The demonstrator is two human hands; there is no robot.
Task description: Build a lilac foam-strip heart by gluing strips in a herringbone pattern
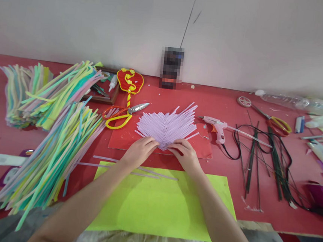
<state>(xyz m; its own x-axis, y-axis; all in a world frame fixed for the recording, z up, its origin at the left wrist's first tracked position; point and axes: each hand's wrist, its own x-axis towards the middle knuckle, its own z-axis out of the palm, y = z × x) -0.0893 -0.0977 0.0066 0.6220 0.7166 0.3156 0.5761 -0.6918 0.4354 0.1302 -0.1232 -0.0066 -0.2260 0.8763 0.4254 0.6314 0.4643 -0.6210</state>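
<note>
A fan-shaped piece of pale purple strips (166, 126), laid in a V pattern, rests on a red sheet (204, 149) in the middle of the red table. My left hand (139, 151) presses on its lower left edge, fingers curled down onto the strips. On the lower right edge my right hand (186, 154) does the same. The two hands almost meet at the bottom tip of the piece. A yellow-green sheet (160, 203) lies under my forearms, with a few loose purple strips (145, 171) on its far edge.
Heaps of pastel strips (54, 153) fill the left side. Orange-and-yellow scissors (122, 115) and a red ornament (130, 81) lie behind left. A glue gun (219, 128), dark wires (262, 160), further scissors (277, 123) and a plastic bottle (296, 102) sit right.
</note>
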